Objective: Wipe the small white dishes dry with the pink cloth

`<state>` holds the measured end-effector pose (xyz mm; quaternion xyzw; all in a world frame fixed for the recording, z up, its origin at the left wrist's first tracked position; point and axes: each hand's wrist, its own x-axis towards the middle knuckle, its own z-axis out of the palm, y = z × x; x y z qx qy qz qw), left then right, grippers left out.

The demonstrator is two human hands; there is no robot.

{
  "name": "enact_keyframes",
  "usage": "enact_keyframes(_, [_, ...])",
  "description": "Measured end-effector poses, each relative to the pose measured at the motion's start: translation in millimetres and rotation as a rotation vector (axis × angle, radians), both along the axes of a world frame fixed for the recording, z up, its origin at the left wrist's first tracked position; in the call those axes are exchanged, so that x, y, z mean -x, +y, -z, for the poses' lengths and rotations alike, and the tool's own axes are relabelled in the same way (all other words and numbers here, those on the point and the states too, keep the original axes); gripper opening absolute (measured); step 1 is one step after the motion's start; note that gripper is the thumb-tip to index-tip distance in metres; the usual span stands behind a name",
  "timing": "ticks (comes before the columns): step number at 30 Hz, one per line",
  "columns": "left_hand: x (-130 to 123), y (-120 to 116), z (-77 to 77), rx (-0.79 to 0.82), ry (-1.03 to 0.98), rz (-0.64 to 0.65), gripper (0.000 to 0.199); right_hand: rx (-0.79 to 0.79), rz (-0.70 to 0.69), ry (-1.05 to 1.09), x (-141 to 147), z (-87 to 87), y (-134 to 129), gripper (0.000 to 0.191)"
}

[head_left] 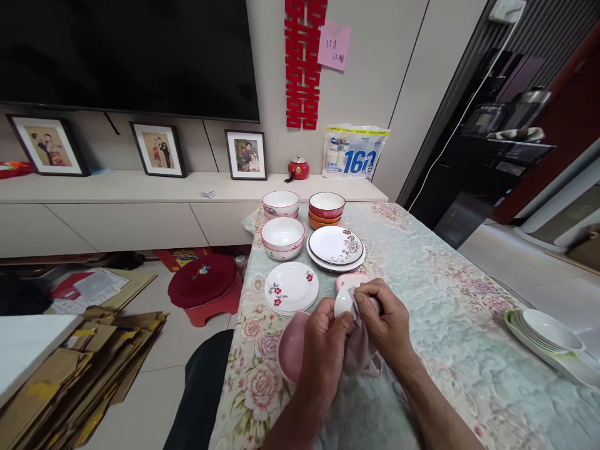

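Observation:
A small white dish (344, 301) is pinched in my left hand (328, 334), its fingers closed on the rim. My right hand (383, 312) grips a greyish-pink cloth (360, 350), pressed against the dish's right side; the rest of the cloth hangs down between the hands. Beneath my left forearm a pink bowl (289, 350) is partly hidden. Just behind the hands lies a pink patterned dish (349, 280). Farther back are stacked floral plates (291, 284), brown-rimmed plates (335, 245) and a red-rimmed bowl (282, 234).
More bowls (327, 205) stand at the back of the flower-patterned table cover (422, 294). At the right edge, white dishes (550, 331) rest on a green-edged tray (513, 322). A red stool (204, 284) and flattened cardboard (94, 375) are on the left.

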<state>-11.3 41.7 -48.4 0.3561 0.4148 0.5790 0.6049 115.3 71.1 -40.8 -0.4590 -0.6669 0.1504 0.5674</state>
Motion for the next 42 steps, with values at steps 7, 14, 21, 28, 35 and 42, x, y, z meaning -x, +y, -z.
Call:
enact_keyframes(7, [4.3,-0.2,-9.8,-0.044,0.19,-0.011,0.015,0.14,0.058,0.12,-5.5,10.2,11.1,0.018])
enact_keyframes(14, [3.6,1.2,-12.5,-0.082,0.343,-0.002,0.017,-0.033,-0.002,-0.006,4.4,-0.1,-4.8,0.007])
enact_keyframes(21, [3.0,-2.3,-14.4,-0.105,0.387,0.054,0.013,0.185,-0.032,0.295,-7.6,0.7,3.6,0.011])
enact_keyframes(28, [0.7,1.1,-3.3,-0.064,0.046,0.065,0.016,0.49,-0.197,0.524,-8.6,5.4,11.3,0.04])
enact_keyframes(35, [5.1,4.9,-8.5,-0.004,-0.09,0.209,0.027,0.558,-0.264,0.585,-20.3,1.2,9.2,0.038])
enact_keyframes(42, [9.1,0.9,-15.9,-0.073,0.233,0.117,0.016,0.365,-0.209,0.44,-20.0,7.7,12.6,0.024])
